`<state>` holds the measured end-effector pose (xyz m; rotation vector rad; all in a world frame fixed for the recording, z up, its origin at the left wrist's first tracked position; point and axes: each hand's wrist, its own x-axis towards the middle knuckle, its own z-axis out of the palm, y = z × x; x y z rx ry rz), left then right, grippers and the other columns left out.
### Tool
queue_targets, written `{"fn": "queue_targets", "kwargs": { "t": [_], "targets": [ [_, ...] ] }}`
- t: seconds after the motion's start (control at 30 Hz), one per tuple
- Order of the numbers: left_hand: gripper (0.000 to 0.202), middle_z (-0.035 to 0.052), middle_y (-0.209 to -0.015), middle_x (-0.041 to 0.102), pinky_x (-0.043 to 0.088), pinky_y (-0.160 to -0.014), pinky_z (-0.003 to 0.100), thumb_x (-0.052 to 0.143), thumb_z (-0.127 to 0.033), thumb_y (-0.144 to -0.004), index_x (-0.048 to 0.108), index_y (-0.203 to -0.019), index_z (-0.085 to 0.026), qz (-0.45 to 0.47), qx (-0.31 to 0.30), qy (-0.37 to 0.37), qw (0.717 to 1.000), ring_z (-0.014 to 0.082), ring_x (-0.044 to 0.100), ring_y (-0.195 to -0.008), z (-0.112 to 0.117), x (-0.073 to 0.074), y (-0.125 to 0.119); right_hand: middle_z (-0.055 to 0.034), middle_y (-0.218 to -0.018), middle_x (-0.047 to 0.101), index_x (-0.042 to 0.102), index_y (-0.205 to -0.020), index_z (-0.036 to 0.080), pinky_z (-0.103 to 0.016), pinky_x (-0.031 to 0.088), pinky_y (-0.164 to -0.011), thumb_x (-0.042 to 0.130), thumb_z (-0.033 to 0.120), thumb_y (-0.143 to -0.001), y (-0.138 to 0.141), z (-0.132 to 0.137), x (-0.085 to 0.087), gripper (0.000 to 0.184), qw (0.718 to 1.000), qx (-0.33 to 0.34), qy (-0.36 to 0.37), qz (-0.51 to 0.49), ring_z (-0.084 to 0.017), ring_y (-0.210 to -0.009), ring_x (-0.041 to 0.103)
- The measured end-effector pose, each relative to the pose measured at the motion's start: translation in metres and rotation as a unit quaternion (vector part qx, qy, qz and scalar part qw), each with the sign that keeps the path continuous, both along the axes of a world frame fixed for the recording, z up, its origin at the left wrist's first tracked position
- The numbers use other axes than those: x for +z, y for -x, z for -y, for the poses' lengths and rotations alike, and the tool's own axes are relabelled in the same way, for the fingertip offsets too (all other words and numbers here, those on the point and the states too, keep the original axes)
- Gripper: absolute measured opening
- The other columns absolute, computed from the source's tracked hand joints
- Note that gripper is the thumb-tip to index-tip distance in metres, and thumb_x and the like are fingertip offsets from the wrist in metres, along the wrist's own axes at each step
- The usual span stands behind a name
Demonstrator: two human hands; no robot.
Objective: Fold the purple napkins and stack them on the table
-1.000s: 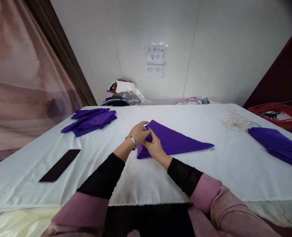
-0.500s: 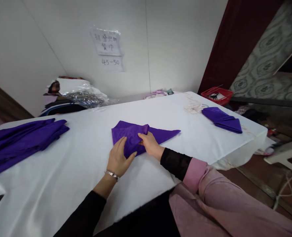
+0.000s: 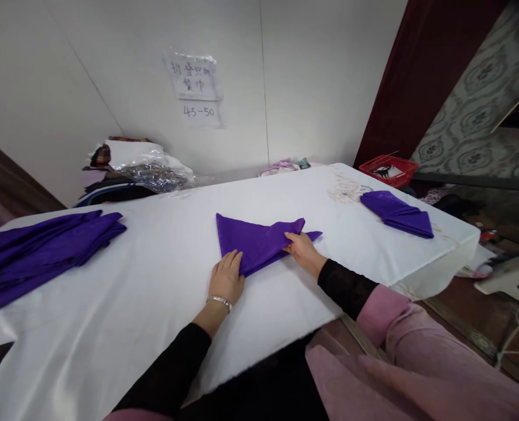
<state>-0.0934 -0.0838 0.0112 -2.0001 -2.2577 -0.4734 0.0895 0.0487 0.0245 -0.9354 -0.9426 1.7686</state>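
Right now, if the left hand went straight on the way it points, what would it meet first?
Most likely the folded purple cloth: the left hand lies at its near-left edge, though exact contact is hard to judge.

Pale panelled wall [image 3: 316, 88], handwritten paper sign [image 3: 195, 82], dark red panel [image 3: 386, 82], patterned wallpaper [image 3: 472, 117], white-draped table [image 3: 167, 286], brownish floor [image 3: 465, 301]

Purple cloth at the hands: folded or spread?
Folded: the purple cloth shows overlapping layers, a lower tip visible near the right hand.
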Motion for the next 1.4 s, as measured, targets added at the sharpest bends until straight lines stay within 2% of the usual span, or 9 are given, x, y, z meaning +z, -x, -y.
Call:
{"fn": "queue_targets", "kwargs": {
  "t": [0.23,0.4,0.6,0.73,0.93,1.1,1.27,1.4],
  "targets": [
    [0.054,0.0110,-0.137,0.049,0.037,-0.105,0.041,0.047,-0.007,-0.075,0.048,-0.129,-0.013,-0.009,-0.003,0.032,0.999,0.0259,0.041,-0.129,-0.004,-0.002,-0.001,-0.0058,-0.077,0.068,0.060,-0.086,0.015,-0.033,0.056,-0.071,0.050,0.010,-0.081,-0.025,-0.012,-0.007,0.011,0.999,-0.009,0.035,-0.013,-0.018,-0.070,0.066],
    [0.053,0.0085,-0.133,0.053,0.039,-0.104,0.041,0.046,-0.006,-0.075,0.053,-0.126,-0.016,-0.021,-0.021,0.047,0.998,0.0257,0.041,-0.128,-0.009,-0.006,0.001,-0.0065,-0.077,0.068,0.059,-0.087,0.015,-0.033,0.057,-0.070,0.050,0.010,-0.083,-0.038,-0.021,-0.011,0.011,0.998,0.018,0.066,0.000,-0.018,-0.072,0.066],
    [0.052,0.0073,-0.132,0.055,0.040,-0.105,0.041,0.044,-0.007,-0.074,0.055,-0.124,-0.018,-0.016,-0.033,0.044,0.998,0.0254,0.043,-0.128,-0.016,-0.018,0.007,-0.0067,-0.072,0.067,0.057,-0.087,0.013,-0.028,0.058,-0.059,0.054,0.010,-0.083,-0.064,-0.034,0.002,0.006,0.994,0.052,0.073,0.057,-0.015,-0.061,0.065],
    [0.051,0.0096,-0.131,0.055,0.039,-0.106,0.041,0.043,-0.009,-0.075,0.056,-0.124,-0.015,-0.012,-0.047,0.042,0.998,0.0264,0.043,-0.128,-0.018,-0.020,0.008,-0.0059,-0.068,0.067,0.055,-0.090,0.013,-0.027,0.057,-0.051,0.058,0.006,-0.079,-0.080,-0.049,0.013,0.013,0.990,0.071,0.046,0.114,-0.016,-0.056,0.065],
    [0.051,0.0105,-0.134,0.052,0.040,-0.104,0.041,0.042,-0.014,-0.078,0.050,-0.129,-0.011,-0.033,-0.033,0.052,0.998,0.0278,0.041,-0.128,-0.017,-0.010,0.000,-0.0068,-0.060,0.066,0.055,-0.096,0.012,-0.029,0.054,-0.044,0.070,0.006,-0.071,-0.094,-0.069,0.022,0.030,0.972,0.087,0.003,0.217,-0.021,-0.052,0.066],
    [0.048,0.0079,-0.133,0.054,0.037,-0.104,0.043,0.041,-0.015,-0.080,0.051,-0.128,-0.019,-0.054,-0.029,0.049,0.997,0.0261,0.043,-0.127,-0.015,-0.006,-0.004,-0.0038,-0.053,0.064,0.060,-0.096,0.010,-0.027,0.051,-0.044,0.071,0.004,-0.068,-0.099,-0.082,0.027,0.031,0.958,0.094,-0.060,0.263,-0.020,-0.049,0.064],
    [0.048,0.0074,-0.133,0.054,0.035,-0.104,0.044,0.040,-0.014,-0.081,0.052,-0.127,-0.020,-0.057,-0.033,0.047,0.997,0.0255,0.043,-0.127,-0.015,-0.007,-0.004,-0.0002,-0.052,0.061,0.065,-0.088,0.010,-0.021,0.042,-0.038,0.070,0.000,-0.063,-0.104,-0.089,0.022,0.028,0.919,0.059,-0.132,0.368,-0.014,-0.043,0.058],
    [0.047,0.0082,-0.132,0.054,0.037,-0.103,0.043,0.040,-0.012,-0.080,0.055,-0.124,-0.019,-0.044,-0.028,0.058,0.997,0.0266,0.042,-0.127,-0.016,-0.008,-0.004,0.0018,-0.047,0.057,0.067,-0.084,0.011,-0.019,0.034,-0.037,0.070,0.003,-0.062,-0.109,-0.090,0.013,0.024,0.908,0.063,-0.142,0.389,-0.011,-0.040,0.052]
  ]
}}
